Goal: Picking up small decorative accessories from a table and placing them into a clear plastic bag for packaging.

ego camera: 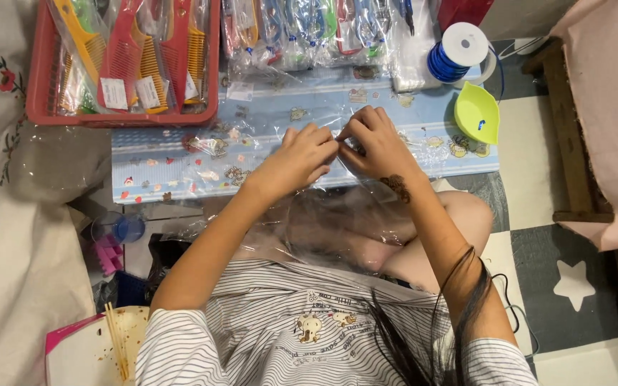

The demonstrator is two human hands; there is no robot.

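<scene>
A low, pale blue table with small cartoon prints (180,154) stands on a grey-and-white checked floor with a white star shape (574,282), and the person sits cross-legged at its near edge. Both hands meet just inside that near edge, a little right of its middle, over a thin, clear, crinkled plastic bag (337,221) that trails off the edge and down into the lap. The left hand (298,157) is curled narrow, its fingertips pinched on the bag's top edge. The right hand (377,143) is closed the same way on the same edge, fingertips touching those of the left (what, if anything, lies between them is too small to tell).

At the table's far left corner sits a red plastic slotted basket (37,86) full of red, orange and yellow combs in clear sleeves (134,61). Along the far edge lies a row of coloured items in clear packets (302,32). Near the far right corner stands a white spool wound with blue cord (455,53), and just beside it, at the right edge, a lime-green, leaf-shaped plastic dish (475,113). Left of the person, on the floor, are a clear blue cup (116,230) and a white plate with wooden skewers (109,343).
</scene>
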